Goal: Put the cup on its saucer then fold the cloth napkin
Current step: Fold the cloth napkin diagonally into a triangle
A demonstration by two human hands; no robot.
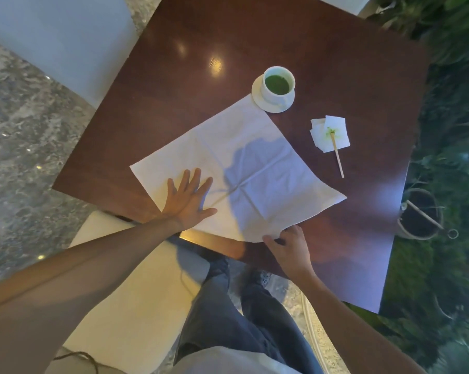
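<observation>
Napkin (244,168) spread flat as a diamond on the table (336,63), its near corner pinched by the right hand (290,248); the far corner touches the saucer (257,94), where the cup (278,83) already stands. Left hand (186,201), fingers straight, presses the left part. A fold from this grip would run away, toward the cup. The pinching fingertips are partly hidden beneath the cloth.

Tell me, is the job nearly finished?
About halfway. Done: the cup sits on its saucer. In hand: the napkin lies spread flat on the table, the left hand pressing it down while the right hand pinches its near corner. Left: no fold is made yet.
</observation>
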